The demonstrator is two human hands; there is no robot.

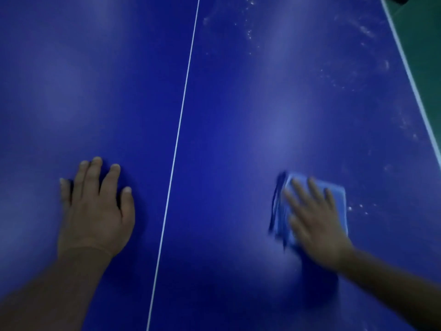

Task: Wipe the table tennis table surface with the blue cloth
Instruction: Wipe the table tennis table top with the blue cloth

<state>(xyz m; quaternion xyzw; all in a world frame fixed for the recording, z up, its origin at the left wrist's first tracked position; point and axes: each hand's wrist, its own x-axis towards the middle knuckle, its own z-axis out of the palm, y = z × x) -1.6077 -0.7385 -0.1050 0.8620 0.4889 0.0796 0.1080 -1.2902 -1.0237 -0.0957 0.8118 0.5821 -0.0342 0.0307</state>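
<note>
The dark blue table tennis table [250, 103] fills the view, split by a thin white centre line [177, 139]. A folded light blue cloth [281, 211] lies flat on the right half. My right hand [315, 220] presses on it with straight, spread fingers and is blurred by motion. On the left half my left hand [95, 206] rests flat on the bare surface, fingers straight, holding nothing. White dust specks [358, 207] lie just right of the cloth.
More white dust and smears [362, 29] cover the far right part of the table. The white side edge line [410, 75] runs along the right, with green floor [427, 32] beyond it.
</note>
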